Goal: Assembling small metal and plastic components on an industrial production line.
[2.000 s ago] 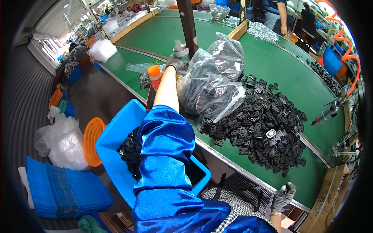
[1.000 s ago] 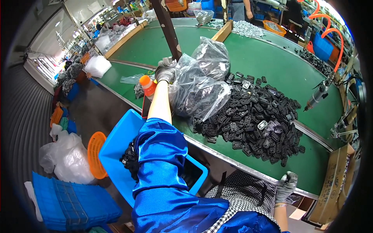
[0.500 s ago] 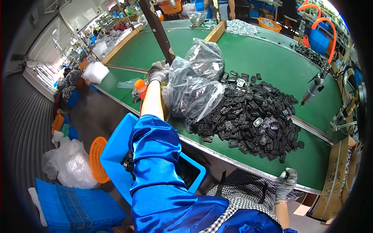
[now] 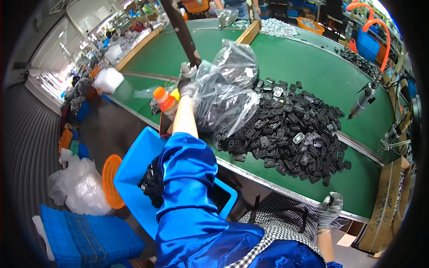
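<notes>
My left hand [image 4: 187,84], in a grey glove, is stretched far forward beside a brown metal post [image 4: 181,33]. It is at the left side of clear plastic bags [image 4: 223,105]; its fingers are blurred and partly hidden. A bottle with an orange cap [image 4: 164,102] stands left of my forearm. My right hand [image 4: 330,209], also gloved, is curled closed at the table's near edge, and what it may hold is hidden. Between the bags and my right hand lies a large heap of small black plastic parts [image 4: 290,134] on the green tabletop [image 4: 357,172].
Below my left arm is a blue bin [image 4: 134,178] with black things inside. A cardboard box [image 4: 388,205] stands at the right edge. A power screwdriver [image 4: 362,102] hangs on an orange coiled hose. A wooden bar [image 4: 249,32] crosses the far table; a person [image 4: 237,9] stands beyond.
My left hand and forearm have shifted slightly to the right, closer to the bags, uncovering more of the orange-capped bottle. More black material shows in the blue bin. My right hand stays in place.
</notes>
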Demonstrator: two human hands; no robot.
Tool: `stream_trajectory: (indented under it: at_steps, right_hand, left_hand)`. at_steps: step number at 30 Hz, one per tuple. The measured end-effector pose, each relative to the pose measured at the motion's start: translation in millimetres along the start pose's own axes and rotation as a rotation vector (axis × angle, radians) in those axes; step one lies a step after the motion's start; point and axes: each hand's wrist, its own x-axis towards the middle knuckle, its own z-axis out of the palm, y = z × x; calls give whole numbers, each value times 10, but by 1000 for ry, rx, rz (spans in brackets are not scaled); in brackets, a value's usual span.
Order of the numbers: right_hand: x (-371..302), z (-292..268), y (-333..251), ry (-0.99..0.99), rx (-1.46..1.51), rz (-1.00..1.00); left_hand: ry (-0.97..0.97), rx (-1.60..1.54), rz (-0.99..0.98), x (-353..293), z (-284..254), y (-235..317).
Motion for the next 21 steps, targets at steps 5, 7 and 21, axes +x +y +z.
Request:
stream_trajectory:
  at_steps: [5, 7, 21]
  right_hand:
    - [-41, 16, 70, 14, 6, 29]
    - [10, 67, 35, 20, 29, -3]
    - [-10, 22, 17, 61, -26, -33]
  left_hand:
    - [-37, 115, -136, 9, 110, 191]
    - [-35, 170, -197, -20, -2, 107]
    - [-27, -72, -216, 34, 177, 29]
